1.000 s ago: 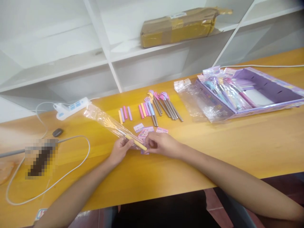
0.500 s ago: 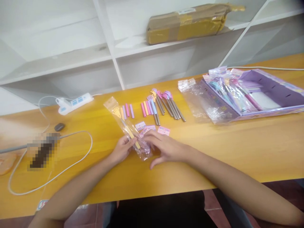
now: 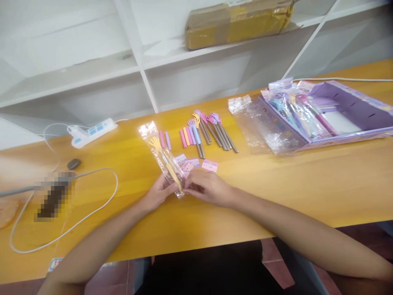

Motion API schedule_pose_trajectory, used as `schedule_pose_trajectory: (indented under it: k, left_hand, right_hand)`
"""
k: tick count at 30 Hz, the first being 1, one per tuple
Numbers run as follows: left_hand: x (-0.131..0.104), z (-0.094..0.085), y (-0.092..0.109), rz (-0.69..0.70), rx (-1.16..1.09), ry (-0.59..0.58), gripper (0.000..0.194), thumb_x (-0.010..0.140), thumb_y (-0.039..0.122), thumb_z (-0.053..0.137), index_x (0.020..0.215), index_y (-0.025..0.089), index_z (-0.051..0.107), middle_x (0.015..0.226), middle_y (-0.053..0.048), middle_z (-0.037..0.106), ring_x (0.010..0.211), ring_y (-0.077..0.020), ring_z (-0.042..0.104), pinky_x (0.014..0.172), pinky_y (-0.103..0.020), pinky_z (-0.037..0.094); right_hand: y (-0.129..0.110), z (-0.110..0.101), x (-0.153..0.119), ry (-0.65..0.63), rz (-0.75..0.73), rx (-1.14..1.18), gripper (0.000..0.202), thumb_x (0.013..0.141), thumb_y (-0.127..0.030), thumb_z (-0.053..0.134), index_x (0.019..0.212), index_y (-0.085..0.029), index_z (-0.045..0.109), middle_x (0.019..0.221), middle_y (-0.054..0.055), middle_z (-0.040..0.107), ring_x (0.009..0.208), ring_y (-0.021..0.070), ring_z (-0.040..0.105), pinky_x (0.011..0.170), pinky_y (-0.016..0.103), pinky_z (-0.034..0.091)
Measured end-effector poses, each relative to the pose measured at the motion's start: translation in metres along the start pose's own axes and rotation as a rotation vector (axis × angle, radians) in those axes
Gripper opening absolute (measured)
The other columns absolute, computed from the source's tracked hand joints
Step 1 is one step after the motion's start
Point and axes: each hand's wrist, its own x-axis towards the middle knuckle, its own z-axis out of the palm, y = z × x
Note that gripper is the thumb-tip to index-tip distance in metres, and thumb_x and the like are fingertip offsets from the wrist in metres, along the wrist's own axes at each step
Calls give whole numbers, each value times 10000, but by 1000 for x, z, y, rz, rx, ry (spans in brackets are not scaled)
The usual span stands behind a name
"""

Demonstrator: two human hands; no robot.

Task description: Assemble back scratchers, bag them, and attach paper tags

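Note:
A yellow back scratcher [image 3: 172, 173] with a hand-shaped head lies inside a clear plastic bag [image 3: 147, 129], slanting up and left over the table. My left hand [image 3: 159, 192] grips its lower end through the bag, thumb on top. At the bag's bottom corner, my right hand [image 3: 210, 188] has its thumb and fingertips pinched together on the plastic. Just beyond my hands lie several small printed cards [image 3: 210, 165]. Farther back are pink and purple tubes [image 3: 168, 140], with more coloured tubes [image 3: 188, 136] beside several back scratchers with bare metal rods [image 3: 223, 135].
A purple display box [image 3: 346, 98] holding bagged back scratchers stands at the right, with clear bags [image 3: 253, 123] against its left side. A white power strip [image 3: 93, 132], a looped cable [image 3: 115, 192] and a black object [image 3: 73, 164] are at left. A taped carton [image 3: 239, 24] sits on the shelf.
My right hand has closed from spread fingers to a pinch at the bag's lower end. The bag's loose bottom now looks narrower and gathered. The view has shifted slightly.

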Motion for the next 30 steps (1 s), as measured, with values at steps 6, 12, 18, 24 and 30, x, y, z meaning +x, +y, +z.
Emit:
schedule_pose_trajectory:
  k: [6,12,18,24,30]
  left_hand:
    - [-1,4,-5,1,-7,-42,445,854,350,906,1180,195,647,1052,-77,758,918,-222,727,841,-348,590]
    - [-1,3,-3,-49,20,-93,312,947,373,812,1117,169,648,879,-53,754,748,-180,706,699,-299,572]
    - [-3,-3,-6,-45,39,25,422,852,402,900,1148,165,714,1008,-84,772,871,-208,720,747,-296,589]
    - [8,-6,-4,66,-218,410,458,801,534,909,1060,193,746,852,-5,708,647,-124,599,606,-240,506]
    - [11,-5,0,103,-195,428,323,861,471,877,922,195,720,787,29,614,647,-101,532,617,-208,462]
  right_hand:
    - [3,4,1,67,144,131,195,1027,-375,683,1008,-184,647,839,19,617,700,118,553,665,239,454]
    - [9,3,3,3,348,494,525,956,-369,750,1400,-199,529,997,23,634,710,107,608,639,235,504]
    - [13,-3,4,-149,458,759,443,892,-463,819,1119,-169,578,791,-34,628,691,103,609,657,224,505]
    - [-11,-17,0,-685,382,519,335,863,-385,854,826,-143,626,730,-39,633,612,65,557,549,166,388]
    - [-35,-8,-2,-1005,430,506,171,879,-219,782,802,-155,643,666,-59,661,553,69,603,523,159,411]
